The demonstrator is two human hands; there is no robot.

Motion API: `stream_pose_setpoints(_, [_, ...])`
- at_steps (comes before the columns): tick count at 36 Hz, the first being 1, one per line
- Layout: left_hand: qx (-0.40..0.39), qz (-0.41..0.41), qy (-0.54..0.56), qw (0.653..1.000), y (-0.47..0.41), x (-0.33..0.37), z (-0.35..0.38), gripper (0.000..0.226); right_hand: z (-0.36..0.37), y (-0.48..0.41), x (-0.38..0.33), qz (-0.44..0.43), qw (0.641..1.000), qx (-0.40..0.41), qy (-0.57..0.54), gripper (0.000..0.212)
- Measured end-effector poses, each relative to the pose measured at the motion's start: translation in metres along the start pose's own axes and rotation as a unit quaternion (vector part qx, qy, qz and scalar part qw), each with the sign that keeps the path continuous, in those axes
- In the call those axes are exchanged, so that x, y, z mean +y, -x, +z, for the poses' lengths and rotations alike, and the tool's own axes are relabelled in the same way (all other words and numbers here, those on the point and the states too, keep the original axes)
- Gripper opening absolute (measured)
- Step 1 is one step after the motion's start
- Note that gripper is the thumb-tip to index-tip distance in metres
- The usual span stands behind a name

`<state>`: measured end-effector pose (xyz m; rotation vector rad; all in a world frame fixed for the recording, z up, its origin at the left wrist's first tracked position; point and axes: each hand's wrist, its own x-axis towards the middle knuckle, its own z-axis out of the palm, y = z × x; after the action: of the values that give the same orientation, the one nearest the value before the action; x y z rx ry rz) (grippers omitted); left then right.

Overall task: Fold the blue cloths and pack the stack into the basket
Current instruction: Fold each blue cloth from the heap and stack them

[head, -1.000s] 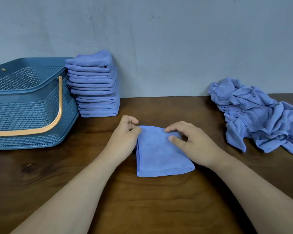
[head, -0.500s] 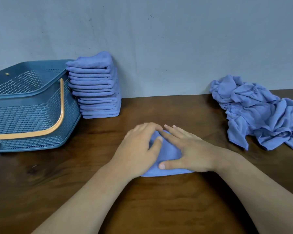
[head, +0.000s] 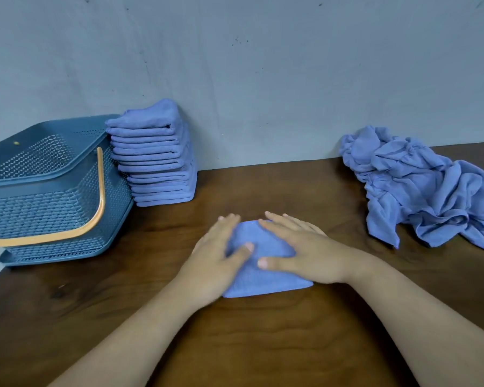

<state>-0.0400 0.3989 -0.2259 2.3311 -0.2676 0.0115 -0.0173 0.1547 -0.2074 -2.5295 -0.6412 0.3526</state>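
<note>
Fingers straight, left hand [head: 215, 256] and right hand [head: 302, 254] lay flat on folded blue cloth [head: 263, 244], centre front, covering its sides. Back left: stack of folded blue cloths [head: 157, 163] sat beside perforated blue plastic basket [head: 53, 196]; crumpled blue cloth pile [head: 419, 191] was cut off right.

All that shows of the person is two bare arms. The left grip [head: 215, 258] is a bare hand, its outline softened by blur, with a short, trimmed nail on the thumb [head: 248, 247]. The right grip [head: 305, 252] is sharper, with bare fingers [head: 280, 223], short nails and smooth knuckles. Behind each grip a bare wrist widens into the left forearm [head: 129, 328] and the right forearm [head: 403, 311], both uncovered down to the lower edge of the view.
</note>
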Motion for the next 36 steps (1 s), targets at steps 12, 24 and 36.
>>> stream_pose_setpoints(12, [0.178, -0.101, 0.080, 0.976, -0.013, -0.016, -0.028, 0.022, -0.010, -0.008, 0.003, 0.192, 0.956, 0.219, -0.021, 0.061])
stream_pose_setpoints(24, [0.046, -0.070, 0.037, 0.996, -0.009, -0.015, -0.024, 0.087, -0.003, -0.014, -0.018, 0.042, 0.906, 0.213, -0.363, 0.023])
stream_pose_setpoints(36, [-0.010, -0.047, 0.483, 0.875, -0.003, 0.009, -0.028, 0.042, -0.009, -0.002, -0.043, -0.042, 0.841, 0.241, -0.482, 0.035])
